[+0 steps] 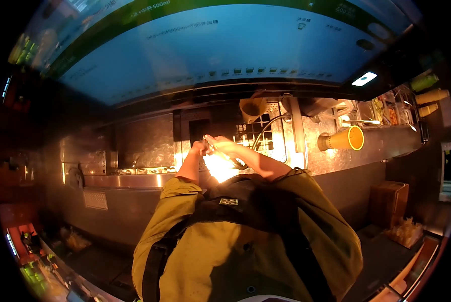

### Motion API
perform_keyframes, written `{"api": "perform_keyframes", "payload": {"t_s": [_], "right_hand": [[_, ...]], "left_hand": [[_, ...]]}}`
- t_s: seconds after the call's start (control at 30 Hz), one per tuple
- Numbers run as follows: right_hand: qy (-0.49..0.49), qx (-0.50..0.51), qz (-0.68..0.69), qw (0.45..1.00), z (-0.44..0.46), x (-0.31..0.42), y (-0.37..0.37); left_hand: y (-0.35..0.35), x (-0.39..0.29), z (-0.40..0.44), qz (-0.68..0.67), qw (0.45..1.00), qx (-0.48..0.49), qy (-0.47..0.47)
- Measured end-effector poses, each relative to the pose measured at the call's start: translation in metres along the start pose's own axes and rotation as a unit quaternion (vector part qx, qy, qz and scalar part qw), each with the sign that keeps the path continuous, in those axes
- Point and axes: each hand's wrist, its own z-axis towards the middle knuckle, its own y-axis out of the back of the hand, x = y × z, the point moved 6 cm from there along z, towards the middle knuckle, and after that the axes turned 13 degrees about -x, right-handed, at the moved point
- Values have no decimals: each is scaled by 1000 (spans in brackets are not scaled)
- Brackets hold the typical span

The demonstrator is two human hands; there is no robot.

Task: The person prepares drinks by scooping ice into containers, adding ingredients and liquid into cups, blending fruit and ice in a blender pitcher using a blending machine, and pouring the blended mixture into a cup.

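Left grip point(199, 147), right grip point(219, 144) — together at counter point(331, 162)

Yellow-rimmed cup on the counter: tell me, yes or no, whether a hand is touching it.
No, the yellow-rimmed cup stands well to the right of the left hand and right hand.

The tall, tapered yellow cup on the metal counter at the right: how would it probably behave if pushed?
The tall, tapered yellow cup may tip if pushed near its mouth, which looks wider than its base. Its rounded form suggests that it could roll when on its side.
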Motion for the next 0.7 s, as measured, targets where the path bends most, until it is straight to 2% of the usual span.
{"api": "perform_keyframes", "payload": {"t_s": [0.13, 0.27, 0.33, 0.43, 0.5, 0.53, 0.57, 0.63, 0.7], "right_hand": [[-22, -9, 71, 997, -8, 5, -3], [3, 3, -11, 1000, -18, 13, 0], [4, -16, 1, 1000, -11, 7, 0], [8, -19, 9, 1000, -22, 7, 2], [-13, -31, -23, 999, -44, 12, 2], [40, -16, -64, 997, -57, 15, -3], [111, -18, -113, 987, -76, 18, -2], [231, -48, -186, 954, -125, 30, 2], [303, -89, -218, 923, -164, 33, 16]], "left_hand": [[5, -2, 5, 41, 998, -22, -31], [17, -5, 15, 191, 973, -78, -104], [14, -5, 13, 263, 951, -107, -121], [17, -19, 14, 422, 880, -110, -189], [16, -44, 8, 583, 752, 15, -306], [12, -50, 1, 650, 667, 78, -355], [10, -66, 0, 629, 668, -116, -381], [-2, -105, -38, 514, 734, -121, -427], [-30, -135, -96, 436, 660, -152, -593]]}}
